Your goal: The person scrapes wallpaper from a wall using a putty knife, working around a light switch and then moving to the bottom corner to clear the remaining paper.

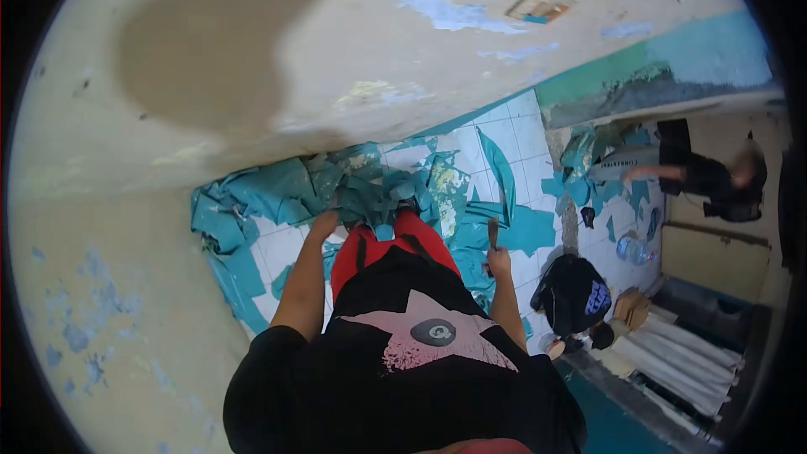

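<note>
- While the right hand holds a narrow flat-bladed tool upright beside the right leg, teal sheets lie crumpled along the foot of the wall and around the person's feet, over white tiles.
- Right fingers: curled round the tool's handle, blade end free.
- Left hand: down at the edge of the crumpled sheets, by the left leg. Fingers too small and shaded; can't tell if spread or pinching.
- Sheet handling, judged by folds: thin, light, soft, limp. Likely tears at ragged edges.
- Mottled piece with pale patches: looks crustier, may flake. Support from below.
- Long curled strip: best held at one free end.
- Flat piece right of the legs: lies flush to tile, maybe slippery underfoot; a corner is the sensible hold.
- Bulkier folds at far left: gather with a full palm, not fingertips.
</note>
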Action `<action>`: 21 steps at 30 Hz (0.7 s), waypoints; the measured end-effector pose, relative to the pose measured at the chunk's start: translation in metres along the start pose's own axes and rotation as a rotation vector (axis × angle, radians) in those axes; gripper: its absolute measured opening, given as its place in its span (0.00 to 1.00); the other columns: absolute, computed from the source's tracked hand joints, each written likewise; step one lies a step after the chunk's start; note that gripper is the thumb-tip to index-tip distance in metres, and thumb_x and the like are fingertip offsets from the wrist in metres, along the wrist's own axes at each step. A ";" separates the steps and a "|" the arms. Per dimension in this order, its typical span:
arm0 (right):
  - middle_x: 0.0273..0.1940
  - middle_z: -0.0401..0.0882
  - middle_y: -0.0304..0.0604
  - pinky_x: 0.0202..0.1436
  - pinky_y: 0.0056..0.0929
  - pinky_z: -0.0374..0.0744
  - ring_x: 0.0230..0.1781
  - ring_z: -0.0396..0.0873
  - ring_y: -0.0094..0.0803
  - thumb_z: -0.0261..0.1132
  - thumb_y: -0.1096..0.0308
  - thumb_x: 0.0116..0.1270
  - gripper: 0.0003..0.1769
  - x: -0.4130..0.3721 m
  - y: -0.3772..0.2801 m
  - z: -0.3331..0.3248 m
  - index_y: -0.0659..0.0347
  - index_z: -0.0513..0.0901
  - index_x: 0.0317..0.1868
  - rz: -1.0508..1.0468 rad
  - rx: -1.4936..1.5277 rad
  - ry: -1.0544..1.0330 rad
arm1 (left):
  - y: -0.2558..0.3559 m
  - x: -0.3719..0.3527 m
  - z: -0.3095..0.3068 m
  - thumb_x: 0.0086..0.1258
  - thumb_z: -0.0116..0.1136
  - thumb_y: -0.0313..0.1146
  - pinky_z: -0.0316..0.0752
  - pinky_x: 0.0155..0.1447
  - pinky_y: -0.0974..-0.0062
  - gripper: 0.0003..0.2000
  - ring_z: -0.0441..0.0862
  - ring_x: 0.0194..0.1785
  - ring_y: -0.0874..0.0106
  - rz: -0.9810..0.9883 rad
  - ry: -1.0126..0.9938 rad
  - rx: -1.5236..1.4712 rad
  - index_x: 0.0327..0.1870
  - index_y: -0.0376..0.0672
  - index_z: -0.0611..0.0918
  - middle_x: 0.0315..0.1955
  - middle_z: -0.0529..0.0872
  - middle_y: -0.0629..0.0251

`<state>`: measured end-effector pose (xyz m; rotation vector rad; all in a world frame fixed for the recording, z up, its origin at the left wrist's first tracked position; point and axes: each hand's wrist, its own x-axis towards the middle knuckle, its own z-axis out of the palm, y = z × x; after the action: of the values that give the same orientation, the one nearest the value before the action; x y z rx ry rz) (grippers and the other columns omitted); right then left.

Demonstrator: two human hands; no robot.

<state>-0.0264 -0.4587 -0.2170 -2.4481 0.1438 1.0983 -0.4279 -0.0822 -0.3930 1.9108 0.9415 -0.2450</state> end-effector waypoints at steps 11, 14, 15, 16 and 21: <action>0.25 0.71 0.31 0.20 0.17 0.62 0.18 0.63 0.17 0.57 0.62 0.72 0.16 -0.040 -0.293 -0.028 0.55 0.76 0.57 -0.815 0.185 -0.205 | 0.091 -0.031 -0.037 0.70 0.50 0.42 0.74 0.34 0.71 0.17 0.80 0.30 0.73 -0.166 0.234 -0.562 0.44 0.36 0.82 0.32 0.85 0.59; 0.31 0.73 0.33 0.22 0.17 0.67 0.21 0.68 0.18 0.59 0.66 0.71 0.20 -0.031 -0.321 -0.055 0.58 0.73 0.62 -0.957 0.222 -0.164 | 0.039 -0.072 -0.008 0.70 0.49 0.43 0.72 0.28 0.69 0.17 0.78 0.26 0.71 -0.475 0.367 -0.814 0.35 0.36 0.81 0.26 0.82 0.60; 0.33 0.74 0.34 0.23 0.18 0.68 0.23 0.70 0.18 0.60 0.68 0.70 0.21 -0.027 -0.328 -0.064 0.58 0.73 0.63 -1.029 0.283 -0.130 | 0.036 -0.094 -0.004 0.69 0.48 0.43 0.72 0.28 0.69 0.17 0.78 0.25 0.70 -0.542 0.406 -0.842 0.33 0.36 0.81 0.25 0.81 0.60; 0.37 0.74 0.35 0.23 0.20 0.71 0.24 0.74 0.20 0.63 0.73 0.67 0.24 -0.033 -0.338 -0.075 0.58 0.73 0.63 -0.982 0.346 -0.166 | 0.002 -0.109 0.015 0.69 0.47 0.43 0.72 0.27 0.67 0.17 0.78 0.25 0.69 -0.547 0.415 -0.724 0.33 0.37 0.80 0.25 0.81 0.60; 0.39 0.77 0.37 0.22 0.19 0.69 0.22 0.74 0.21 0.66 0.76 0.63 0.24 -0.002 -0.367 -0.128 0.60 0.75 0.60 -1.083 0.186 -0.067 | 0.036 -0.125 0.040 0.68 0.46 0.44 0.72 0.27 0.64 0.15 0.78 0.27 0.68 -0.975 0.407 -0.755 0.42 0.44 0.82 0.29 0.82 0.61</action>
<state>0.1600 -0.1878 -0.0094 -1.8338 -0.9390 0.6038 -0.4801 -0.1873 -0.3237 0.7121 1.8758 -0.0310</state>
